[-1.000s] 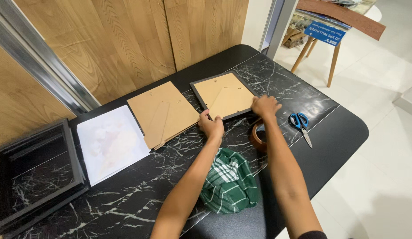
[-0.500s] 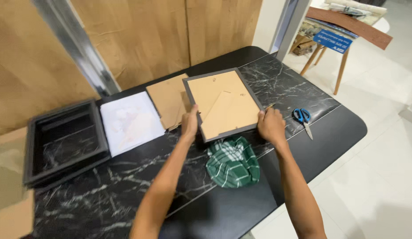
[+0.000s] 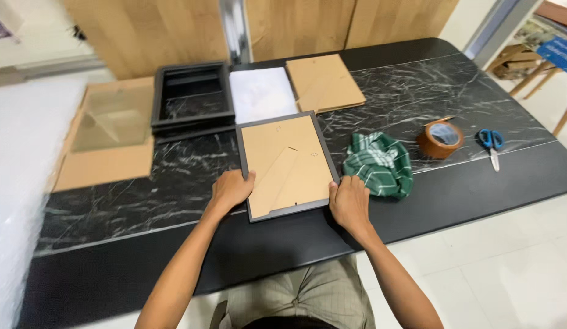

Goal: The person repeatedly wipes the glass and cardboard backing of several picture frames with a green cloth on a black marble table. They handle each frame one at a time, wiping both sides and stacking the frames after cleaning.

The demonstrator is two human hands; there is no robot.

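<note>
- Left hand and right hand are clamped on the frame's near corners.
- Frame could be scraped across the table, or snagged on the cloth just right.

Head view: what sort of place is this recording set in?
Probably a small framing or craft workspace indoors. A black marble-patterned table holds a picture frame lying back-up between both hands, spare backing boards, empty black frames, brown tape roll and scissors.
</note>
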